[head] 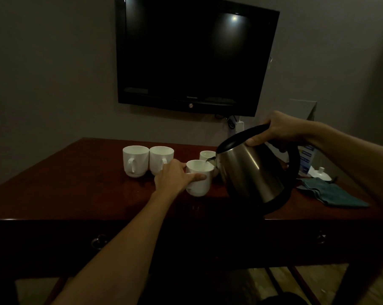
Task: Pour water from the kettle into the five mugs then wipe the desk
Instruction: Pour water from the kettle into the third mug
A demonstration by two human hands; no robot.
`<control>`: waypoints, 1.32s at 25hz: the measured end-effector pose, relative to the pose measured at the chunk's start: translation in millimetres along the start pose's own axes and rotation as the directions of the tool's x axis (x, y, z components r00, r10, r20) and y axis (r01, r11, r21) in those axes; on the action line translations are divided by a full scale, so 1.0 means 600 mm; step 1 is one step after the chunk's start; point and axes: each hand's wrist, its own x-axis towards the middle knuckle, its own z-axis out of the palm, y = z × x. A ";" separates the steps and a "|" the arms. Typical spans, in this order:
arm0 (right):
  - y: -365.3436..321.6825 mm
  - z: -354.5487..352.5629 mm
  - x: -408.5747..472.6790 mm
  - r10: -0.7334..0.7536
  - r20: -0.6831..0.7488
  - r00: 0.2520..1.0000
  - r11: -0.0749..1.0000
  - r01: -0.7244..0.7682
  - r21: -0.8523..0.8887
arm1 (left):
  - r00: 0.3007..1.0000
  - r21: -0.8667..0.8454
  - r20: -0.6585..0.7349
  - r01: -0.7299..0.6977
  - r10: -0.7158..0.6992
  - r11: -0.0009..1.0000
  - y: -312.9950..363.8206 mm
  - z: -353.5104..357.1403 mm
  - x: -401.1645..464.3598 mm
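My right hand (278, 130) grips the black handle of a steel kettle (250, 172), which is tilted left with its spout over a white mug (199, 183). Water runs from the spout into that mug. My left hand (175, 178) is wrapped around the mug's left side and holds it on the dark red wooden desk (76, 194). Two more white mugs (135, 160) (160, 158) stand side by side behind my left hand. Another white mug (207, 154) stands further back, partly hidden by the kettle.
A folded teal cloth (333, 192) lies on the desk at the right, with a small white lid (320, 173) and a blue-and-white box (307, 158) behind it. A black television (195, 56) hangs on the wall above the desk. Drawer pulls (99, 239) sit in the desk's front.
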 end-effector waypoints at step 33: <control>-0.016 0.003 0.015 0.013 0.036 0.999 0.999 -0.012 -0.030 | 0.995 -0.035 0.075 0.065 -0.062 0.997 0.010 -0.010 -0.001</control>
